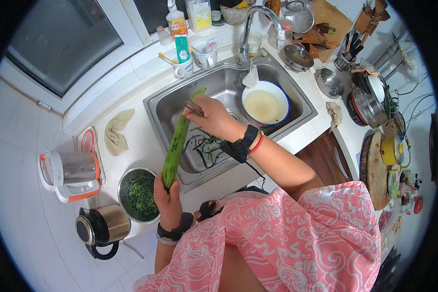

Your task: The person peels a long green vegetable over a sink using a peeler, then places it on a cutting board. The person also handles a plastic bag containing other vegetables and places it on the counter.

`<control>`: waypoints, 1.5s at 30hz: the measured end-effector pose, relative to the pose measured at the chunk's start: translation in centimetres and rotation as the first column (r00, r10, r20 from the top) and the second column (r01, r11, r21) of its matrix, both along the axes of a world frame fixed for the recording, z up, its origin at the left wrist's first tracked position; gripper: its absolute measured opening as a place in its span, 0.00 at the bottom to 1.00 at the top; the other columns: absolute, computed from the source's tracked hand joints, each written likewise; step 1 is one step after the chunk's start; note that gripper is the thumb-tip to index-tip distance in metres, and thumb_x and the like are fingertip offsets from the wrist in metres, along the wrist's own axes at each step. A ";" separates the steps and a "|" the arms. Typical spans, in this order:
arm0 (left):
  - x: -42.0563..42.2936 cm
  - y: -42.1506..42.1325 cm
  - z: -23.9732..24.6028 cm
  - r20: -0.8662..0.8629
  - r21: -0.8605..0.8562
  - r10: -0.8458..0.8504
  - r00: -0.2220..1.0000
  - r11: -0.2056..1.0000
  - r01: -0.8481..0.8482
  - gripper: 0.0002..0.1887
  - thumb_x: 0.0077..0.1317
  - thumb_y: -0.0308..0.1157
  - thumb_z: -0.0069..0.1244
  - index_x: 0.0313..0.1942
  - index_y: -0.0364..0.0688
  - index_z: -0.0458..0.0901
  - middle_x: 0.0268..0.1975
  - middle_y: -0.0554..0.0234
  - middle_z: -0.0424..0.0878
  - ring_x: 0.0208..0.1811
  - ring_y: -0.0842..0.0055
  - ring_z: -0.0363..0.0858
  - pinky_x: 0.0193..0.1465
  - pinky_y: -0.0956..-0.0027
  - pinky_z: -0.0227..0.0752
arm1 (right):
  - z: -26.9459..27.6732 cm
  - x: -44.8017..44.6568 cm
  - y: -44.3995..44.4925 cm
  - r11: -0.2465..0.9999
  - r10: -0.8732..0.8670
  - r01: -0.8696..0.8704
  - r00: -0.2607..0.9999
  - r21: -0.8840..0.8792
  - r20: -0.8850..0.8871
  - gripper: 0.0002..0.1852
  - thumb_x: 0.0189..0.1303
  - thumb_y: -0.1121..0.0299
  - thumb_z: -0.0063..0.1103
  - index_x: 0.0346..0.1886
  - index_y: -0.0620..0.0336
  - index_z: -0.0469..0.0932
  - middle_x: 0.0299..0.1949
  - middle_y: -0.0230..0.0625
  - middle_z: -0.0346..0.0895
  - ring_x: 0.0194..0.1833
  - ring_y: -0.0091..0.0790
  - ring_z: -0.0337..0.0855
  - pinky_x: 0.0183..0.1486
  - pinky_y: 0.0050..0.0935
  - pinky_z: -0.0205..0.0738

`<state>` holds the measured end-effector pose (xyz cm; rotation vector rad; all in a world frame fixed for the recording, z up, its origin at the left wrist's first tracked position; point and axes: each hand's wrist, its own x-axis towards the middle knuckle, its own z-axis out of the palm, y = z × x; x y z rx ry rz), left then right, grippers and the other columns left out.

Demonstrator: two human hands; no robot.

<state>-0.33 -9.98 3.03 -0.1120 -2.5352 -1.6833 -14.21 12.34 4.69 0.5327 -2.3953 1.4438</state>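
Observation:
A long green gourd or cucumber (pixel 177 148), its skin partly peeled, slants over the left side of the steel sink (pixel 157 113). My left hand (pixel 169 204) grips its lower end. My right hand (pixel 213 116) is near its upper end, closed on a small metal peeler (pixel 193 108) whose blade is partly hidden by the fingers. Strips of dark green peel (pixel 208 146) lie in the sink below. An enamel basin (pixel 264 104) of cloudy liquid stands at the sink's right. Left of the sink, beside my left hand, a metal bowl (pixel 142 195) holds leafy greens.
A faucet (pixel 245 40) arches over the sink's back, near mugs (pixel 184 67) with toothbrushes. On the left stand an electric kettle (pixel 106 226), a blender-like jug (pixel 76 168) and a folded cloth (pixel 116 133). Pots (pixel 368 98) and a round wooden board (pixel 372 168) are at the right.

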 end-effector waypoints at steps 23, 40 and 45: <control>0.4 -0.5 -1.4 0.221 0.322 -0.040 0.974 0.946 -0.035 0.13 0.71 0.29 0.45 0.52 0.36 0.70 0.35 0.74 0.67 0.34 0.88 0.62 0.36 0.82 0.60 | -5.6 0.4 1.2 0.914 -0.310 0.294 0.951 0.278 0.015 0.06 0.54 0.73 0.56 0.36 0.60 0.75 0.36 0.45 0.74 0.37 0.54 0.78 0.38 0.47 0.72; 1.5 2.4 -1.7 0.230 0.526 -0.122 0.965 0.850 -0.018 0.08 0.74 0.31 0.42 0.50 0.39 0.70 0.31 0.73 0.68 0.27 0.89 0.60 0.28 0.83 0.56 | -1.0 4.2 1.4 0.933 -0.081 0.151 0.972 -0.326 0.219 0.08 0.51 0.69 0.60 0.30 0.64 0.76 0.26 0.40 0.77 0.29 0.34 0.76 0.35 0.33 0.70; 1.8 3.1 -1.8 0.241 0.543 -0.137 0.961 0.840 -0.016 0.10 0.74 0.30 0.40 0.52 0.40 0.70 0.35 0.73 0.70 0.30 0.89 0.63 0.31 0.83 0.58 | -3.4 3.7 2.5 0.952 -0.130 0.199 0.951 -0.234 0.279 0.08 0.52 0.68 0.57 0.30 0.64 0.75 0.30 0.48 0.78 0.35 0.48 0.79 0.39 0.42 0.71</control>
